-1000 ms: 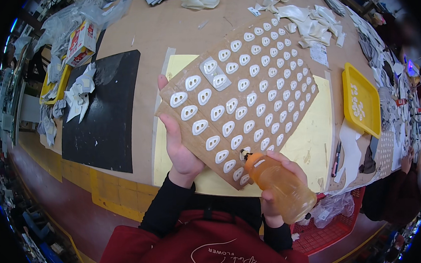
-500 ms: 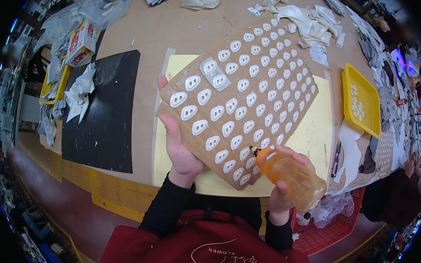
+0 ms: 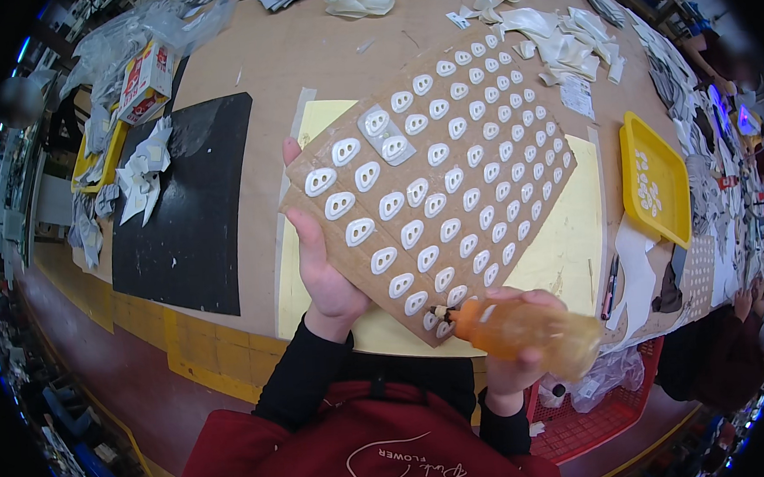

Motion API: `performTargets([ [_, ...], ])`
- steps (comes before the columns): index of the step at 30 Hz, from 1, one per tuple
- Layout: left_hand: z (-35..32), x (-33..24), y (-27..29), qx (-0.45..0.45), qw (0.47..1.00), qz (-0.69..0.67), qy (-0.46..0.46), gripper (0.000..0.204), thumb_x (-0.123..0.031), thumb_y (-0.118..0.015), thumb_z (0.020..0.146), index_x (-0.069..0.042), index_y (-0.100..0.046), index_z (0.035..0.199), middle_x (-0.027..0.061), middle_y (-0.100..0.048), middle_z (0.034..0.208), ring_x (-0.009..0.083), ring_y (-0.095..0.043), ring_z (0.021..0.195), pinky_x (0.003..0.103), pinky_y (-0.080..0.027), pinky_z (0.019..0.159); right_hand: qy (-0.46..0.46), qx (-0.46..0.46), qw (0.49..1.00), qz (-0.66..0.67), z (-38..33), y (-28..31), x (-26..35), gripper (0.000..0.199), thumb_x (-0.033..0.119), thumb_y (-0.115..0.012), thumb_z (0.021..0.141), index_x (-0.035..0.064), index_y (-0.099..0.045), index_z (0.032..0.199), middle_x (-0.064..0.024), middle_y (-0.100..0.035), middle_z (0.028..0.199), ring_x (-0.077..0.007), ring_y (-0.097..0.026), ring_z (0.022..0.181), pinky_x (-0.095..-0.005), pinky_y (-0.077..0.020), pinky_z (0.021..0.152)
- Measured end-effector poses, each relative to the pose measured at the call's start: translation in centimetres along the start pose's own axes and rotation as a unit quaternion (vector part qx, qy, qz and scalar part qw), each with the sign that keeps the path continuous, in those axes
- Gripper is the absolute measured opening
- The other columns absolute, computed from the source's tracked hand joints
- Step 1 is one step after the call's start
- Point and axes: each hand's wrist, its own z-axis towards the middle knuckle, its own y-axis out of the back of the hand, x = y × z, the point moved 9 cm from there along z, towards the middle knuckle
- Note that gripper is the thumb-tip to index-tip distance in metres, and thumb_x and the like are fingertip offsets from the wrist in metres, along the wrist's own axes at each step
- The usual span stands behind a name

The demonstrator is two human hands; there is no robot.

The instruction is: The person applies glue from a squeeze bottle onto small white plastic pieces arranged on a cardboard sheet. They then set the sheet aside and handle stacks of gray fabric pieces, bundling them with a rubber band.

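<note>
My left hand (image 3: 327, 277) grips the left edge of a brown cardboard sheet (image 3: 371, 313), thumb on top and the other fingers mostly underneath. Rows of small white rounded-triangle pieces (image 3: 391, 205), each with two holes, cover the tilted sheet. One pair lies on a translucent patch (image 3: 399, 153) near the upper left. My right hand (image 3: 523, 365) is wrapped round a squeeze bottle (image 3: 528, 330) of amber liquid with an orange cap. The bottle lies nearly level, and its dark, narrow nozzle is at the pieces by the sheet's lower corner.
Pale yellow paper (image 3: 566, 245) lies beneath the sheet. At left is a black mat (image 3: 188, 215); at right, a yellow tray (image 3: 685, 211) of white pieces and a pen (image 3: 611, 286). A red basket (image 3: 586, 436) stands low at right. White scraps (image 3: 553, 31) lie at the back.
The bottle has swung flatter, and its nozzle has moved left and down along the sheet's lower edge to the bottom corner. My left hand and the sheet have hardly shifted.
</note>
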Motion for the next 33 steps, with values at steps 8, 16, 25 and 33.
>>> performTargets([
  [8, 0.0, -0.1, -0.1, -0.004, 1.000, 0.003, -0.001, 0.063, -0.052, -0.028, 0.097, -0.026, -0.002, 0.149, 0.0092, -0.025, 0.147, 0.0272, -0.034, 0.131, 0.046, -0.035, 0.106, -0.016, -0.036, 0.999, -0.009, 2.0, -0.6, -0.6, 0.068, 0.054, -0.066, 0.079, 0.0025, -0.043, 0.117, -0.0213, -0.060, 0.105, -0.0294, -0.060, 0.099, -0.0370, -0.0507, 0.079],
  [16, 0.1, 0.0, 0.0, -0.011, 1.000, -0.017, -0.006, 0.059, -0.052, -0.027, 0.097, -0.025, -0.013, 0.148, 0.0088, -0.028, 0.146, 0.0276, -0.035, 0.131, 0.046, -0.035, 0.105, 0.026, -0.034, 0.997, -0.059, 2.4, -1.9, -0.1, 0.067, 0.055, -0.062, 0.081, 0.0017, -0.043, 0.117, -0.0210, -0.061, 0.103, -0.0307, -0.059, 0.101, -0.0401, -0.0488, 0.087],
  [25, 0.0, -0.1, 0.2, -0.026, 1.000, -0.009, -0.007, 0.059, -0.052, -0.027, 0.097, -0.025, -0.013, 0.148, 0.0099, -0.029, 0.145, 0.0282, -0.036, 0.130, 0.046, -0.036, 0.105, 0.042, 0.002, 0.996, -0.075, 1.6, -2.3, 0.4, 0.067, 0.055, -0.062, 0.082, 0.0019, -0.042, 0.118, -0.0224, -0.060, 0.104, -0.0311, -0.059, 0.101, -0.0399, -0.0495, 0.086],
  [33, 0.0, 0.1, 0.3, -0.021, 1.000, -0.014, -0.002, 0.059, -0.052, -0.025, 0.098, -0.025, -0.010, 0.148, 0.0100, -0.029, 0.146, 0.0281, -0.037, 0.130, 0.047, -0.037, 0.105, 0.029, 0.046, 0.998, -0.035, 0.9, -2.9, 0.6, 0.069, 0.048, -0.070, 0.077, 0.0024, -0.041, 0.120, -0.0259, -0.056, 0.112, -0.0334, -0.057, 0.105, -0.0421, -0.0485, 0.089],
])
